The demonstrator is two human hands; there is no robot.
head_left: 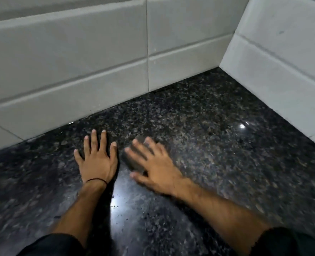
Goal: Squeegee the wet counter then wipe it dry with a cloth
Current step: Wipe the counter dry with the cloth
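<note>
pressing left hand [95,161]: fingers spread flat on the counter [217,145], holding nothing.
right hand [153,167]: just right of it, blurred, fingers straight, nearer the tiled corner [220,67] at upper right.
under right fingers: grey smudge (cloth or shadow, cannot tell).
squeegee: not in view, so its direction is unknown.
counter: dark speckled stone, glossy, droplets at lower centre.
writing: none readable.

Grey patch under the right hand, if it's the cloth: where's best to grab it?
Too blurred to confirm as cloth. The grey patch lies flat on the counter under the right hand, fingers spread; pinch its edge showing between thumb and forefinger, from above.
</note>
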